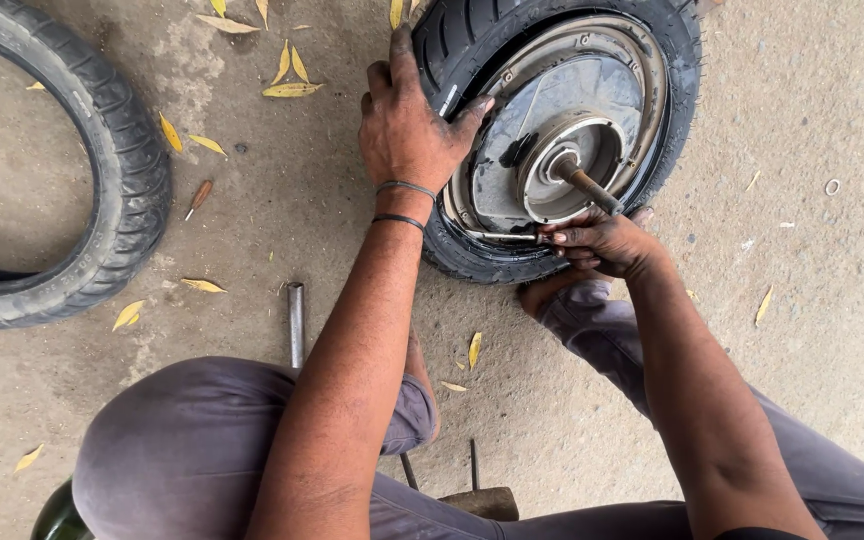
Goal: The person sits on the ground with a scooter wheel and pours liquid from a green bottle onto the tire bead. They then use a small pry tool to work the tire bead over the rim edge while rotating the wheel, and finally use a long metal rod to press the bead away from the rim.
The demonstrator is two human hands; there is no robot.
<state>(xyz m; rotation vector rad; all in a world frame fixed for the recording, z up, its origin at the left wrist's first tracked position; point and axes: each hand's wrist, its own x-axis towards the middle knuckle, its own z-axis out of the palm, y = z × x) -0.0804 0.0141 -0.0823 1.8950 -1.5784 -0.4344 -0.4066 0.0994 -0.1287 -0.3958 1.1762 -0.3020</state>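
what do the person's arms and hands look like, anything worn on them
Both arms are bare to above the elbow, with no gloves or sleeves showing. The left hand has two thin dark bands around its wrist, and its fingers look smudged with grime. The right hand wears nothing visible: no band, watch or ring can be made out.

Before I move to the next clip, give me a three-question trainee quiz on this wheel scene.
1. True or false: the left hand grips the mounted tyre.
2. What does the right hand hold? A) hammer B) thin metal tool at the rim C) leaf
3. What lies on the ground at far left?

Key: 1 true. 2 B. 3 a loose tyre.
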